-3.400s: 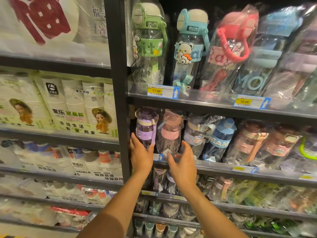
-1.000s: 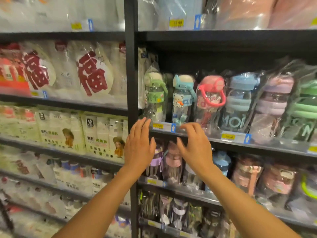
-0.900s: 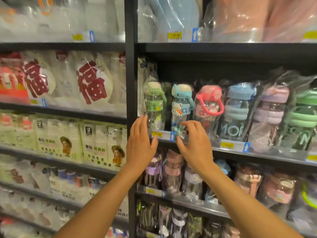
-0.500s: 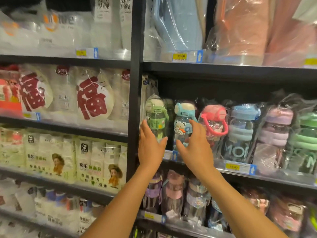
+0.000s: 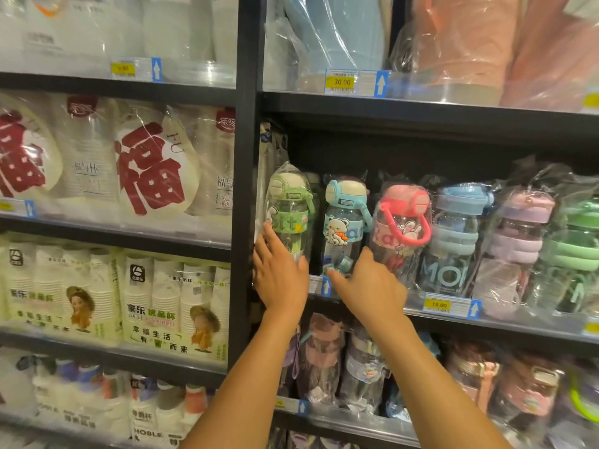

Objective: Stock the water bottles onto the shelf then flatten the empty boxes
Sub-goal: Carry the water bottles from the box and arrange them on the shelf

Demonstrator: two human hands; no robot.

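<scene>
**Q:** What fills the left bay?
**A:** Packs of paper cups [image 5: 155,170] in clear film stand on several levels. The upper packs bear large red characters. A black post [image 5: 248,157] divides this bay from the right one.

**Q:** Where are the water bottles?
**A:** They stand upright in a row on the middle shelf [image 5: 525,324] of the right bay, each in a clear bag. From the post rightward come a green bottle [image 5: 290,209], then a blue bottle [image 5: 345,218] with a bear picture. Next are a pink bottle [image 5: 402,222] with a loop handle, a pale blue bottle [image 5: 453,244] and a lilac bottle [image 5: 515,247]. More bagged bottles [image 5: 324,358] stand on the level below.

**Q:** How do the person's hands lie?
**A:** The left hand [image 5: 280,273] has its fingers straight. They rest against the lower front of the green bottle, just beside the post. The right hand [image 5: 369,286] is also uncurled, with its fingers spread. Its fingertips reach the foot of the blue bottle, and its thumb points up near the pink bottle. Neither hand grips anything. Whether the right fingertips press on the bottle cannot be told.

**Q:** What labels does the shelf carry?
**A:** A yellow price tag [image 5: 439,305] reading 18.00 sits on the shelf's front rail, below the pale blue bottle.
</scene>
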